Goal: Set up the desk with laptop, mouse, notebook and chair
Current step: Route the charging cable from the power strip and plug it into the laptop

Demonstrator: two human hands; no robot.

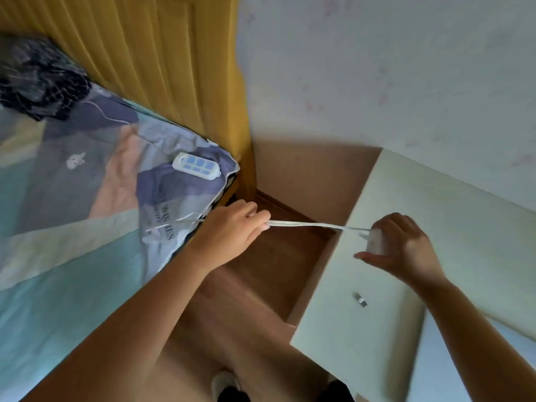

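Our left hand [232,227] pinches a flat white cord [307,225] taut; our right hand [403,245] grips its smooth white block [376,242] over the pale desk's [464,216] left edge.

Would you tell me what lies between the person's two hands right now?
In the head view, a white cable stretches from the left hand to the right hand, above brown floor.

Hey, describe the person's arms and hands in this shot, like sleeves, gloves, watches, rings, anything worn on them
Both arms are bare along all that shows: no sleeves reach the forearms or wrists. The left hand and the right hand wear no gloves, and no watch, bracelet or ring shows on either. The picture is slightly motion-blurred, so very fine details such as nail polish or small marks cannot be told.
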